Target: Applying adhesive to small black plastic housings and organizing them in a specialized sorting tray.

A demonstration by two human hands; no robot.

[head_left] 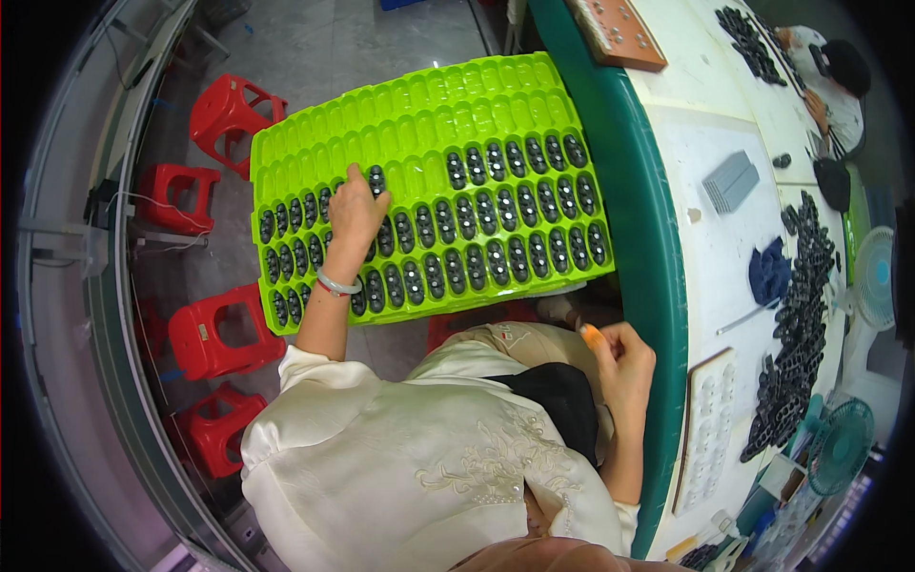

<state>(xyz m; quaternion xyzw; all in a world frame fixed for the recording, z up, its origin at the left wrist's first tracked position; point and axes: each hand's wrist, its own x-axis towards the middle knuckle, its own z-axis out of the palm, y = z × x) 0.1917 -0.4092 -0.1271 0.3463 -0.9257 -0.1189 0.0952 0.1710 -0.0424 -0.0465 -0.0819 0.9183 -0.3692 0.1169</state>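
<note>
A bright green plastic tray [410, 176] with rows of oval pockets lies in front of me. Its nearer rows hold many black oval parts with shiny silver dots, while the far rows have bare pockets. My left hand [356, 212], with a bangle at the wrist, reaches over the tray's middle. Its index finger and thumb are closed around a black oval part [376, 179] at one of the pockets. Off the tray's near right corner, my right hand [624, 370] is raised with curled fingers. Something orange [595, 337] shows at its fingertips; whether it is held or worn I cannot tell.
Red stools [224, 334] stand on the left. A green-edged white worktable [705, 219] runs along the right, bearing a pile of black parts [796, 324], a grey block stack [731, 181], a dark blue cloth [769, 272] and a white pocketed tray [705, 429]. Another person [839, 95] sits across it.
</note>
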